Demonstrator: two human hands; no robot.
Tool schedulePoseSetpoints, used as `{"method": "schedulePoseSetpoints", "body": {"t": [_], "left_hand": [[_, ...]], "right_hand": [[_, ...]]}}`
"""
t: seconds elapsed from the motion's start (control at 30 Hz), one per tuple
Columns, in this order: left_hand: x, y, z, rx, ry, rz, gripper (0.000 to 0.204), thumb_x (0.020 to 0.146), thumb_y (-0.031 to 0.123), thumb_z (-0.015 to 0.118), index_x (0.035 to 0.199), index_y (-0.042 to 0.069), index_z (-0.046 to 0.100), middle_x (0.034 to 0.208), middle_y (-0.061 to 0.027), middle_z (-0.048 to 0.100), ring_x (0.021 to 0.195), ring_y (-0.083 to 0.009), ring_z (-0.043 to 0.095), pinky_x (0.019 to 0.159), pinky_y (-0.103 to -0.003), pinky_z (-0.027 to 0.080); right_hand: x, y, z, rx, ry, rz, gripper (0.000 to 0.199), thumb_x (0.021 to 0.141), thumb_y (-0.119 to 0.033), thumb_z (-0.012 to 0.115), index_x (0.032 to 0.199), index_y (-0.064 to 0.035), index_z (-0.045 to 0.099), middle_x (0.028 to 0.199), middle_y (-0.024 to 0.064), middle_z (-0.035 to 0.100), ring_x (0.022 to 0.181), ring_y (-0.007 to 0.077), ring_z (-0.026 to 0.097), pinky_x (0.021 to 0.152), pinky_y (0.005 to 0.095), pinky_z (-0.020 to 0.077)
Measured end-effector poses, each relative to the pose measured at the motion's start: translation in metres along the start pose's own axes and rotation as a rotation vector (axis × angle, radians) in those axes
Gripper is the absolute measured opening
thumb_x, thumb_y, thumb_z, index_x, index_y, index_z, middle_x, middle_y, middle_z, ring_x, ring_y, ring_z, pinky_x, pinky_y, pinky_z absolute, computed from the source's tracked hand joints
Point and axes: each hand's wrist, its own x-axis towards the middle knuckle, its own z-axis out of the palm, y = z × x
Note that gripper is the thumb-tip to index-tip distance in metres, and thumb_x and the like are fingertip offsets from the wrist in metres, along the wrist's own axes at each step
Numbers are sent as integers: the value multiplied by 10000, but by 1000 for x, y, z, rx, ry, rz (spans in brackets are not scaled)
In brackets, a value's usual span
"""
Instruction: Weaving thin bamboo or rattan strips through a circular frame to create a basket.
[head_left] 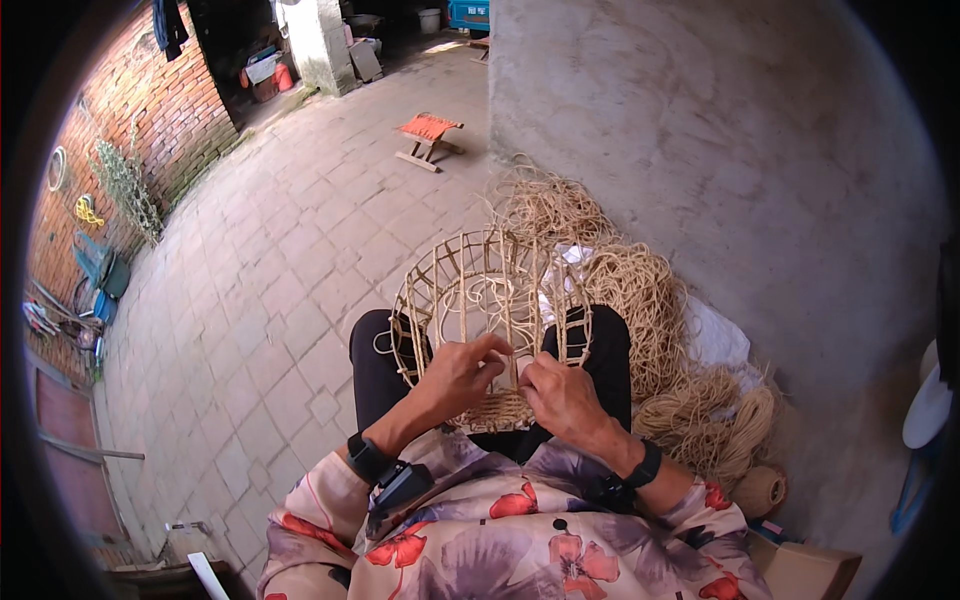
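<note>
While the basket frame (487, 300) rests on the lap, both hands' fingers (492, 347) pinch cord at its woven lower rim, left hand (460, 375) slightly higher.

Left hand (462, 372) and right hand (560, 395) — fingers curled (pinching), wrists close together

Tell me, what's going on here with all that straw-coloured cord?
A seated person is working on a round basket frame of pale upright ribs that rests on their lap. Both hands meet at its near edge: the left hand and the right hand pinch a strand of cord against the ribs, where a short band of weaving is already built up. Most of the frame is still open ribs. Loose heaps of cord and tied bundles lie on the ground to the person's right, beside a concrete wall.
</note>
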Motion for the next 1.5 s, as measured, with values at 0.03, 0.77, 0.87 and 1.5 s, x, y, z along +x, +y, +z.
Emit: {"method": "schedulePoseSetpoints", "body": {"t": [0.03,0.77,0.87,1.5], "left_hand": [[4,-2,7,-27,3,37,189,870,83,626,1056,49,619,813,-136,694,716,-235,687,638,-331,524],[14,-17,28,70,-73,75,312,787,35,652,1090,98,612,699,-85,652,625,-170,634,588,-332,495],[15,-11,26,91,-97,54,322,784,40,654,1097,104,611,697,-91,652,624,-174,634,587,-334,494],[-4,-10,33,91,26,71,333,767,23,576,1090,105,580,731,-172,664,694,-358,668,641,-448,518]], "right_hand": [[0,-2,0,-28,12,24,72,797,-75,669,827,-34,619,839,132,578,742,344,632,635,426,500],[-3,-4,18,-193,-79,161,126,796,-129,616,795,-15,670,846,158,649,763,347,671,681,451,535],[-1,-4,21,-247,-66,167,116,777,-102,601,775,-5,665,818,176,657,717,358,675,652,465,536],[-4,4,19,-190,-40,44,119,826,-90,554,834,15,609,767,194,634,676,375,658,627,464,528]]}}
